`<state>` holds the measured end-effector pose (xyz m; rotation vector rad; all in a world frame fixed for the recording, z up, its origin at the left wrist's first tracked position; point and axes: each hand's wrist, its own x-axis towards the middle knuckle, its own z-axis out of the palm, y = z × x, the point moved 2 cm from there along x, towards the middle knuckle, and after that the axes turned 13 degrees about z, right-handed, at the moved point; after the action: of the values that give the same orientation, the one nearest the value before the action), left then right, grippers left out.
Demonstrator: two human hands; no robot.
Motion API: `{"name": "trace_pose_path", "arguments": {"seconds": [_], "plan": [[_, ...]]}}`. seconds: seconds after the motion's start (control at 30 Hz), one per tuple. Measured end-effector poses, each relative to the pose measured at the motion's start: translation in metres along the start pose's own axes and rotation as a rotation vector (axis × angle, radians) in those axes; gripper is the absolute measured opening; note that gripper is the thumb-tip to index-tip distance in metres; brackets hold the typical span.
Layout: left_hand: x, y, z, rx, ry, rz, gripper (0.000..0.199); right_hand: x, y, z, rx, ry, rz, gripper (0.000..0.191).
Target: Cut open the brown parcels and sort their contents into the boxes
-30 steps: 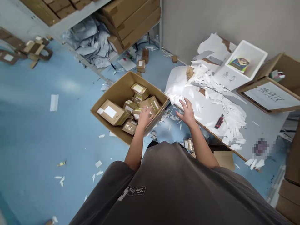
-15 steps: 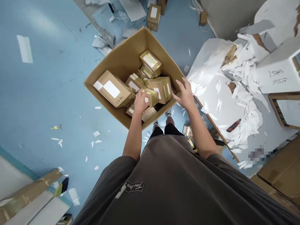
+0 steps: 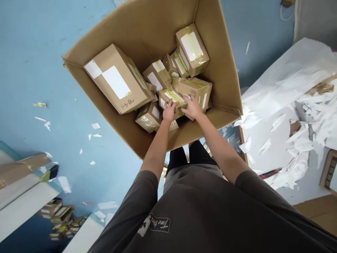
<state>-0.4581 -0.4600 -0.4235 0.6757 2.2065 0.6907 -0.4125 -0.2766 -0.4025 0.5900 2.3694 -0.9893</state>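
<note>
A large open cardboard carton [image 3: 100, 109] holds several small taped boxes. Inside it, both hands are at a small box [image 3: 172, 96] with a white label and yellowish tape. My left hand [image 3: 170, 111] rests on its near left part, fingers bent onto it. On the right side my right hand [image 3: 193, 107] touches the same box, thumb and fingers around its end, beside a bigger taped box [image 3: 196, 88]. A large box [image 3: 118, 80] with handwriting lies at the left of the carton, and another labelled box [image 3: 192, 49] leans at its far right.
At the right, a white table [image 3: 268, 140] bears torn paper strips [image 3: 302, 140] and a red and black cutter [image 3: 270, 173]. Paper scraps [image 3: 96, 125] litter the blue floor. More small boxes [image 3: 61, 214] are piled at the lower left.
My view has come closer over the carton. My right hand has moved from the carton's right edge inward to the small box, where my left hand still is.
</note>
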Motion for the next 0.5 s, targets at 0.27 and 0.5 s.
{"name": "trace_pose_path", "arguments": {"seconds": [0.27, 0.5], "plan": [[-0.048, -0.048, 0.005, -0.189, 0.216, -0.009, 0.066, 0.015, -0.011, 0.073, 0.047, -0.195, 0.062, 0.113], [-0.082, -0.030, 0.001, -0.228, 0.241, 0.016, 0.058, -0.015, -0.019, 0.083, -0.052, 0.012, 0.090, 0.094]]}}
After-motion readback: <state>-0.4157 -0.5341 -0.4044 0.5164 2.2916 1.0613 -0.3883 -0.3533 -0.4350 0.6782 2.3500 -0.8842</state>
